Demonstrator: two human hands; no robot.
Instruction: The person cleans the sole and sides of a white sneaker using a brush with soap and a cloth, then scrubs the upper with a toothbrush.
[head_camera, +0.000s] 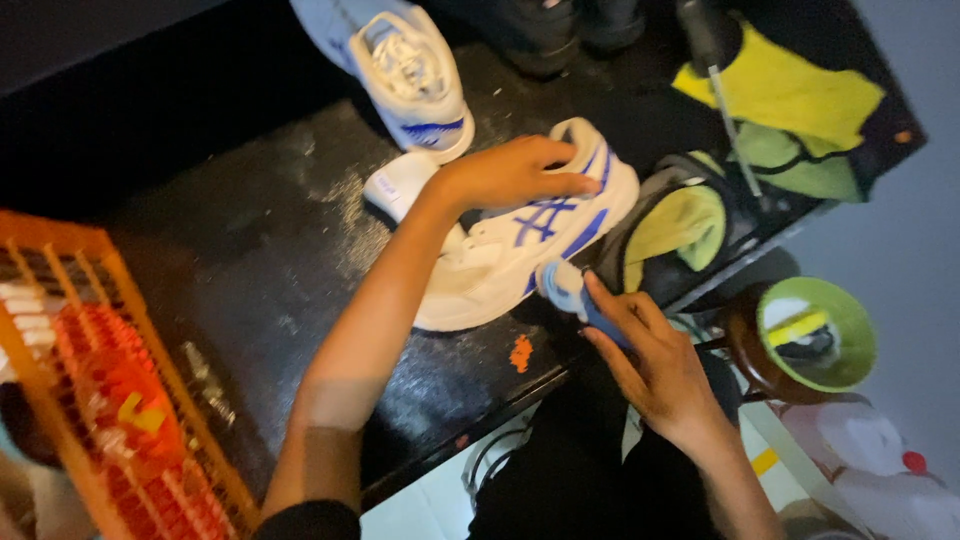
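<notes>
A white sneaker with blue stripes (500, 262) lies on its side on the dark worktop (260, 250). My left hand (505, 175) grips it across the heel and upper. My right hand (650, 365) holds a small blue and white brush (565, 288) against the shoe's lower side. A second white sneaker (410, 70) stands upright farther back, and a white insole (398, 185) lies between the two shoes.
An orange wire basket (110, 400) holding red items stands at the left. Yellow-green cloths (790, 100) and a dark shoe with a green lining (675, 225) lie at the right. A green bowl (820, 335) sits below the table edge. An orange spot (521, 352) marks the worktop.
</notes>
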